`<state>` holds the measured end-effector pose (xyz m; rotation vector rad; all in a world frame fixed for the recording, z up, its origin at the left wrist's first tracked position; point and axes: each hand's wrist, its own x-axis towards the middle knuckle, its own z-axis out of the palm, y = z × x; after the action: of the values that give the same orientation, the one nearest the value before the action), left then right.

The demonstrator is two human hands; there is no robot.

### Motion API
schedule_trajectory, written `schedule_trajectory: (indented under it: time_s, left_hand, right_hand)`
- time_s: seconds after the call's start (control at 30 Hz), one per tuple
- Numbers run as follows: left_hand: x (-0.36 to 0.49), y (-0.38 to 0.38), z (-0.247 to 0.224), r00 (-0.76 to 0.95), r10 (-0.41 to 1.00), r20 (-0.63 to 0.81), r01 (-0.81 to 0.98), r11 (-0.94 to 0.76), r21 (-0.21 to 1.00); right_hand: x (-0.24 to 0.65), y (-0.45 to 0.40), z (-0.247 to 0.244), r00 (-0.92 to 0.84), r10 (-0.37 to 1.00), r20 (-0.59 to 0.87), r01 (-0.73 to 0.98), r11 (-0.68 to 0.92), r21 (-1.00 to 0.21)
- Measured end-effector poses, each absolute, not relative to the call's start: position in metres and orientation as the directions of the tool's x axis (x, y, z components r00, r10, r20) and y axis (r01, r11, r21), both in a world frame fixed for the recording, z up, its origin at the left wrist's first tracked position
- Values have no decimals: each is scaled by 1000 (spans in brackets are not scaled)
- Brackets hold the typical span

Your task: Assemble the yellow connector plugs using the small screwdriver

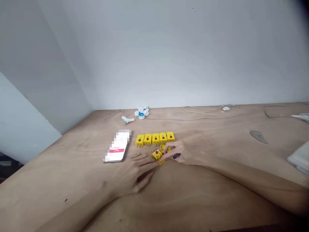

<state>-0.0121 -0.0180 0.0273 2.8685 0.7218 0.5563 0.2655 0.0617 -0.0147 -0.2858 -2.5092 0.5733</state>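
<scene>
Right grip (pixel 183 154) pressed tight, pinching a yellow thermocouple plug (pixel 156 155) among the fingers; left grip (pixel 135 170) loosely spread, fingertips touching that plug from the other side; a row of five yellow plugs (pixel 155 139) sits just ahead on the wooden worktop (pixel 72 167).

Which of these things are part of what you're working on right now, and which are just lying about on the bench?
Part of the work: left hand; right hand; yellow plug connectors at the fingers; row of five matching connectors.

Lying about: smartphone; white plastic fittings; white cable.
</scene>
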Motion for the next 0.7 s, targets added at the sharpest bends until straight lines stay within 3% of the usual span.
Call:
schedule_trajectory:
  time_s: [0.3,0.7]
  left_hand:
    - [-14,-17,22,839,449,308,410,-893,185]
    - [-12,-19,27,838,436,328,426,-898,107]
  right_hand:
    - [262,58,-14,-788,343,511,69,875,-480]
    - [260,56,-8,-797,388,462,111,847,-520]
